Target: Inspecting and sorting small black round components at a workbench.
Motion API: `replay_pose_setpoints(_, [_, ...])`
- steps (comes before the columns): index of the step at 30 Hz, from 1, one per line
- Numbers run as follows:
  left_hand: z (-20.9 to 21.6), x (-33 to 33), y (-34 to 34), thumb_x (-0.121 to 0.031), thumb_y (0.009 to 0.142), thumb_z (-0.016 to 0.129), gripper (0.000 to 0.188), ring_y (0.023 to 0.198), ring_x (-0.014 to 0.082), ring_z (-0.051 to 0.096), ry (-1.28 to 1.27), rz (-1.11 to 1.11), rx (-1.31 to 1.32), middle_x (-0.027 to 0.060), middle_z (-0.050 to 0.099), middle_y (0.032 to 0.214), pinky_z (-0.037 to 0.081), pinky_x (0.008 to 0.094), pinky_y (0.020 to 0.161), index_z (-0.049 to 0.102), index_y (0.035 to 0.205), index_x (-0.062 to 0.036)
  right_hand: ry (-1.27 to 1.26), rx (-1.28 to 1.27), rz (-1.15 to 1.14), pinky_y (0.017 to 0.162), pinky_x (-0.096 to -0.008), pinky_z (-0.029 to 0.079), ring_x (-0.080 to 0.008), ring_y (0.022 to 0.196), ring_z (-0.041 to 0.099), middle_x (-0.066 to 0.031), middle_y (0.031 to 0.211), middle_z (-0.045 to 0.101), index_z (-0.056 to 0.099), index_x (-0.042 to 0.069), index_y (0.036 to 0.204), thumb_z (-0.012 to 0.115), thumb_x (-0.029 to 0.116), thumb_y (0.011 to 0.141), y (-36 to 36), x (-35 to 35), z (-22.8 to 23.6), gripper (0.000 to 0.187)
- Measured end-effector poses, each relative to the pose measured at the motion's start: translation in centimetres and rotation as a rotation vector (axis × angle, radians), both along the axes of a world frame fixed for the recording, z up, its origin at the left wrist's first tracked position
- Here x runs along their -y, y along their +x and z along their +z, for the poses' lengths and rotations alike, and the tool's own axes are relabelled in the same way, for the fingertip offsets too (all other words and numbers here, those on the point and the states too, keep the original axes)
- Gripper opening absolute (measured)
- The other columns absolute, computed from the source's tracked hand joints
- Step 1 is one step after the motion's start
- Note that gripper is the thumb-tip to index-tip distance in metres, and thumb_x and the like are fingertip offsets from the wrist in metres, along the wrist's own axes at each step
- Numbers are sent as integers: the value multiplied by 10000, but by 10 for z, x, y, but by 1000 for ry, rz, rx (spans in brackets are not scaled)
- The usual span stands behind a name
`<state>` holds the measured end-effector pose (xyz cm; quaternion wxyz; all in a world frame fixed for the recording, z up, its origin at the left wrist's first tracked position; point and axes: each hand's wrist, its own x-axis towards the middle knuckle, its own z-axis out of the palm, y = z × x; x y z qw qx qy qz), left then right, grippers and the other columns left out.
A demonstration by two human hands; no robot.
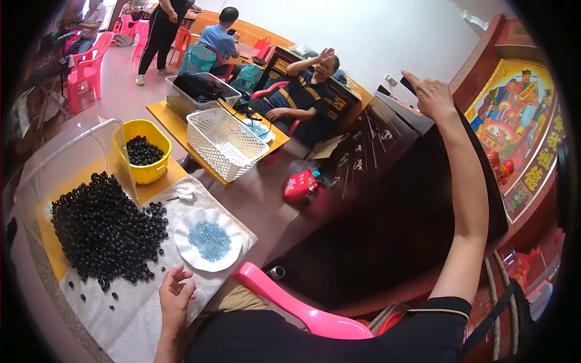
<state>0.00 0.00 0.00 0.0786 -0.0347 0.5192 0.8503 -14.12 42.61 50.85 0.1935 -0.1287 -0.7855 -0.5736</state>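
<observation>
We have our left hand (175, 296) low at the near side of the bench (162, 188), fingers loosely curled and parted from the thumb, with nothing visible in it; just beyond, slightly right, a white scalloped plate (183, 247) lies on a pale cloth (142, 314) and carries small clear-blue beads (209, 240); left of the plate we see a heap of black beads (103, 233), spread from a clear bin (69, 160) onto the cloth; a yellow basin (150, 174) with more of them stands farther off; our right hand (436, 98) is raised at the far right, index finger stretched out, beside a dark object (409, 85); we cannot tell whether it grips that.
</observation>
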Motion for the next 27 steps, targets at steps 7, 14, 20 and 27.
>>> replay_pose_setpoints(7, [4, 9, 8, -123, 875, 685, 497, 841, 91, 570, -46, 56, 53, 80, 600, 1122, 483, 221, 681, 500, 1321, -4, -15, 76, -78, 753, -439, 546, -299, 895, 693, -129, 939, 704, 486, 244, 1359, 601, 153, 858, 12, 3, -16, 522])
replay_pose_setpoints(14, [3, 5, -1, -142, 881, 677, 473, 837, 92, 564, -101, 117, 56, 70, 603, 1100, 468, 224, 684, 517, 1305, -4, -28, 95, -13, 795, -448, 534, -313, 967, 673, -138, 998, 696, 587, 157, 1180, 646, 182, 825, 6, -40, 6, 361])
replay_pose_setpoints(20, [0, 9, -3, -121, 892, 668, 418, 841, 85, 566, -91, 171, 38, 54, 618, 1093, 467, 228, 701, 538, 1277, -18, 77, 121, 55, 798, -458, 517, -342, 957, 647, -156, 943, 663, 591, 86, 1060, 581, 122, 837, -5, -75, 14, 226])
replay_pose_setpoints(27, [1, 11, -1, -80, 894, 667, 381, 849, 65, 567, -135, 223, 19, 46, 621, 1081, 466, 216, 732, 557, 1253, -14, 153, 176, 338, 804, -446, 505, -355, 952, 623, -174, 955, 642, 571, 49, 1095, 552, 140, 886, -44, -150, 1, 228])
